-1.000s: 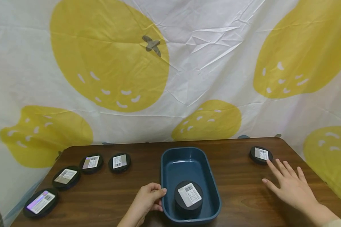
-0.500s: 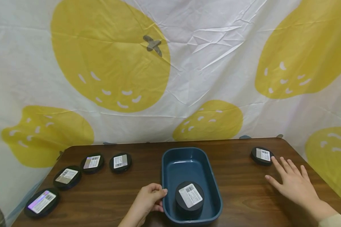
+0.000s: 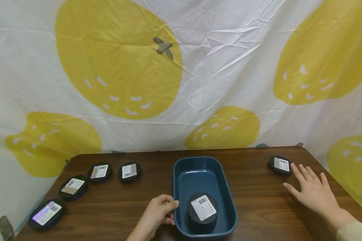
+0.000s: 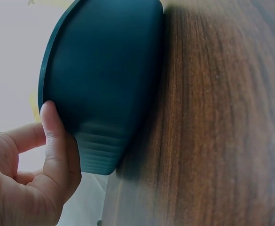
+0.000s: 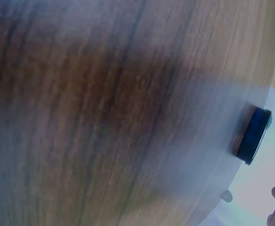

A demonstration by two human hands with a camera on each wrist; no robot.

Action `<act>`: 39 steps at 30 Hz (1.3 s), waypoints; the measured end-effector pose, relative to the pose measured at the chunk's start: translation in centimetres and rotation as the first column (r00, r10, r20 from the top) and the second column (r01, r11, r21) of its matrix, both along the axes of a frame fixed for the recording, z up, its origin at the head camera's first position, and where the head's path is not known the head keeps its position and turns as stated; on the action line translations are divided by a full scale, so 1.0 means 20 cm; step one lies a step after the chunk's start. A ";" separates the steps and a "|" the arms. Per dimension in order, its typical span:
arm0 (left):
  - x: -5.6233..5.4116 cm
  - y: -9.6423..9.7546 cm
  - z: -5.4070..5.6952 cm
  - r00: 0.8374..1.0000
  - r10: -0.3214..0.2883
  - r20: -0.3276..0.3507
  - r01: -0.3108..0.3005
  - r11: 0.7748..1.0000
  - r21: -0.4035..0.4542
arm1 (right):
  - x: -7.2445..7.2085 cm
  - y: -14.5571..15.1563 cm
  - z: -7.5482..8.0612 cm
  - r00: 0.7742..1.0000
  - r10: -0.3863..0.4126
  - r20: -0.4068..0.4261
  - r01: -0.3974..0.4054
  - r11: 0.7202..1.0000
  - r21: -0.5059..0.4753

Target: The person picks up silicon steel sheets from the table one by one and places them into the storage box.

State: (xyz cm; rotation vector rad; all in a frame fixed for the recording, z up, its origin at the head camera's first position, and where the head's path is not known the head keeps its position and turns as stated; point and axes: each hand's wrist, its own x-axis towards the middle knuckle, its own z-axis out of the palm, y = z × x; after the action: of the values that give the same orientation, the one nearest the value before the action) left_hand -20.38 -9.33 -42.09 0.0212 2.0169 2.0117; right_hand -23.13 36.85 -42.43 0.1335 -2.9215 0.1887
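My left hand [image 3: 157, 214] pinches the left rim of a dark blue rectangular tray [image 3: 199, 180] between thumb and curled fingers. The left wrist view shows the same grip on the tray's side [image 4: 104, 70]. Inside the tray, toward its near end, stands a thick black round container [image 3: 202, 211] with a white barcode label on top. My right hand [image 3: 315, 190], fingers spread, hovers close by a flat black round container [image 3: 280, 165] at the table's far right. In the right wrist view a gap shows between the fingertips and this container [image 5: 254, 136].
On the left of the wooden table [image 3: 114, 204] lie several more labelled black round containers: one by the tray [image 3: 129, 172], others curving toward the near left corner [image 3: 46, 214]. A white cloth with yellow fruit prints [image 3: 226, 83] hangs behind the table's far edge.
My right hand has moved slightly forward and to the right, its fingertips now at the container's right side. My left hand keeps hold of the tray rim. The head view has shifted slightly.
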 end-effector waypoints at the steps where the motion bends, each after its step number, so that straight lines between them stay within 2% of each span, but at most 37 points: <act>1: 0.00 0.00 0.00 1.000 0.000 0.000 0.000 1.000 0.000 | 0.00 0.00 0.00 1.000 -0.002 -0.003 0.002 1.000 -0.002; 12: -0.01 0.01 0.00 1.000 0.002 0.002 -0.002 1.000 -0.005 | -0.06 0.05 -0.02 1.000 -0.021 0.005 0.021 1.000 0.011; 26: -0.02 0.00 0.00 1.000 0.007 0.017 -0.007 1.000 -0.012 | -0.12 0.04 0.01 0.999 -0.021 0.025 0.021 0.999 0.031; 39: -0.01 0.00 -0.02 1.000 -0.002 0.026 0.002 1.000 -0.002 | -0.17 0.06 0.00 0.999 -0.019 0.044 0.020 1.000 -0.005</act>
State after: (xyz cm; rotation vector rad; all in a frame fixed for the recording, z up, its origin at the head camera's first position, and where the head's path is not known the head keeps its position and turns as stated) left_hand -20.53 -9.32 -42.41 -0.0030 2.0023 1.9981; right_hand -26.62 38.10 -42.49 0.1014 -2.9642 0.1991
